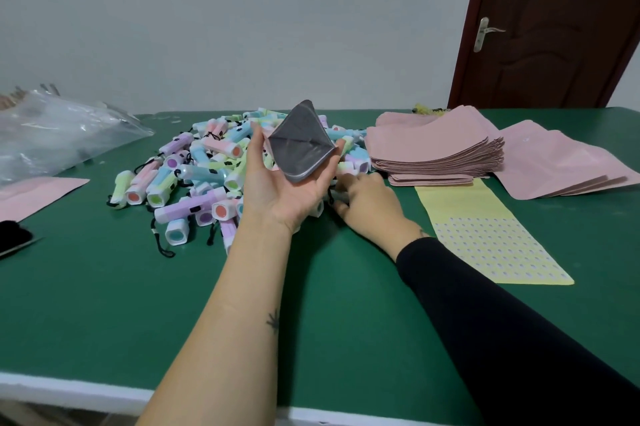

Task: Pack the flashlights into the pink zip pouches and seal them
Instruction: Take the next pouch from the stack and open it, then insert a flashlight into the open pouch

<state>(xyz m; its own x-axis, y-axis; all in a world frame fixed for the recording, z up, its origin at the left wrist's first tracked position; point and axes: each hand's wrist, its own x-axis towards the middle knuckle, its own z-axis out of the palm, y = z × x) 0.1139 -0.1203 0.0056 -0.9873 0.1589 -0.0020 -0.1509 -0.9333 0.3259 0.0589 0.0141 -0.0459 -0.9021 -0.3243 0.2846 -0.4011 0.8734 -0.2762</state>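
Observation:
My left hand (287, 183) holds a pouch (300, 143) up above the table, thumb on one side and fingers on the other, so its mouth gapes and the grey lining shows. Behind it lies a heap of pastel flashlights (194, 176) with black wrist cords. My right hand (367, 202) is down at the right edge of that heap, its fingers curled on a flashlight that my left hand mostly hides. A thick stack of flat pink pouches (436, 148) lies to the right.
The green table (104, 304) has a white front edge. More pink pouches (561, 169) are fanned at the far right, a yellow dotted sheet (485, 235) lies near my right wrist. A clear plastic bag (52, 135), a pink pouch (34, 195) and a dark phone (12, 238) lie left.

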